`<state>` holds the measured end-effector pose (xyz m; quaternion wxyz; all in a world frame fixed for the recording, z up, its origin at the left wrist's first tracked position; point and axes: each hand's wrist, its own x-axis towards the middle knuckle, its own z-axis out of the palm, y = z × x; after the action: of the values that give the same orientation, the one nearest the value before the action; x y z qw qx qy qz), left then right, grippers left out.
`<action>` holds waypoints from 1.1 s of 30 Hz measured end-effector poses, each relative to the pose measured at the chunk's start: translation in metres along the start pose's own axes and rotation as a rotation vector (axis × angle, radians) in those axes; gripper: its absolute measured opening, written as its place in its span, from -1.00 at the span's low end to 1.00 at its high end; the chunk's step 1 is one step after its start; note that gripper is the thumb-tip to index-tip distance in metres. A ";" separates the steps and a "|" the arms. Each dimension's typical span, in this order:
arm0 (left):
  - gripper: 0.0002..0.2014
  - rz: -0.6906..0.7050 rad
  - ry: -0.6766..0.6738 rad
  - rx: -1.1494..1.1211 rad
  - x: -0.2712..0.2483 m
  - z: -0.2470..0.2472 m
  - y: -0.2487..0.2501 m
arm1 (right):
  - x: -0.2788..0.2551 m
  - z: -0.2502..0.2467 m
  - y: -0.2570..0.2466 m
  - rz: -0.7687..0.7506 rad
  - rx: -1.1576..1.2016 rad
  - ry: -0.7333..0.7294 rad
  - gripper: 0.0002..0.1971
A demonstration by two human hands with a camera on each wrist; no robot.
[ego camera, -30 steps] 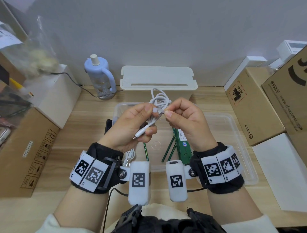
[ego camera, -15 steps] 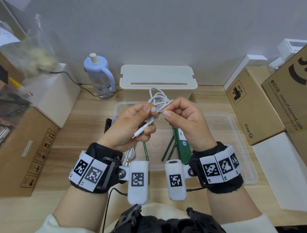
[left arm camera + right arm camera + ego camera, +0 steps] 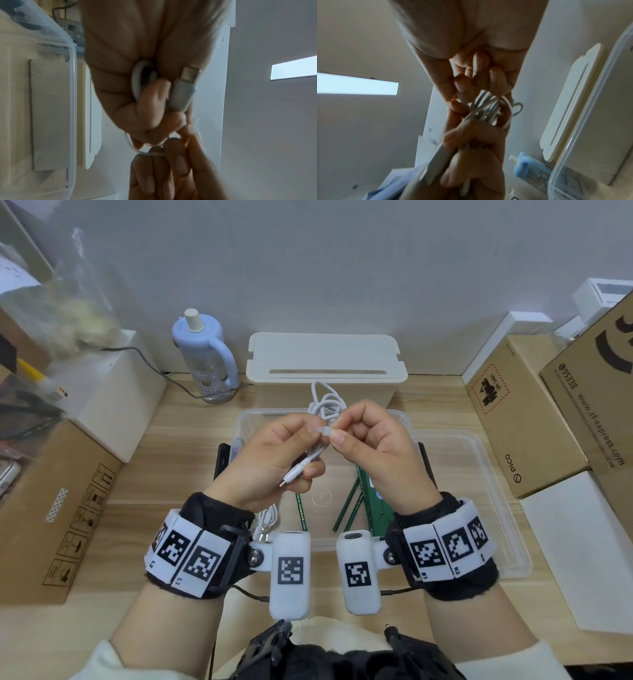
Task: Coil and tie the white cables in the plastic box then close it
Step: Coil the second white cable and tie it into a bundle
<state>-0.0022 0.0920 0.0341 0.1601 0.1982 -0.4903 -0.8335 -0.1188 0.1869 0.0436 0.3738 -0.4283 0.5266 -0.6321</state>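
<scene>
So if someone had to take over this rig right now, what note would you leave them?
Left hand grips the coiled white cable above the clear plastic box, its plug pointing down.
Right hand pinches a translucent tie at the bundle.
Done: this cable is coiled.
Left: finish the tie, put the bundle in the box, deal with the other white cable lying in it, then fit the clear lid lying to the right.

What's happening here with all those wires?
A person is bundling a coiled white charging cable above an open clear plastic box. The left hand grips the coil, its plug sticking out below, while the right hand pinches a thin translucent tie at the bundle. Another white cable and green pencils lie in the box.
</scene>
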 end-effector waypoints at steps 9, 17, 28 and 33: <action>-0.81 0.105 0.104 0.240 0.003 0.005 -0.002 | 0.003 0.004 0.001 -0.066 -0.372 0.113 -0.82; -0.89 0.350 0.281 0.509 0.004 0.005 -0.006 | 0.003 0.002 0.007 -0.177 -0.620 0.264 -0.83; -0.17 0.375 0.490 0.618 0.012 -0.020 -0.013 | 0.001 -0.003 -0.010 -0.013 0.126 0.202 -0.76; -0.69 0.395 0.491 0.728 0.016 -0.021 -0.013 | -0.003 0.006 -0.018 -0.089 0.186 0.076 -0.81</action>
<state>-0.0070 0.0753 0.0103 0.3467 0.3352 -0.7263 -0.4898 -0.1123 0.1903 0.0617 0.3633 -0.3904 0.4601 -0.7098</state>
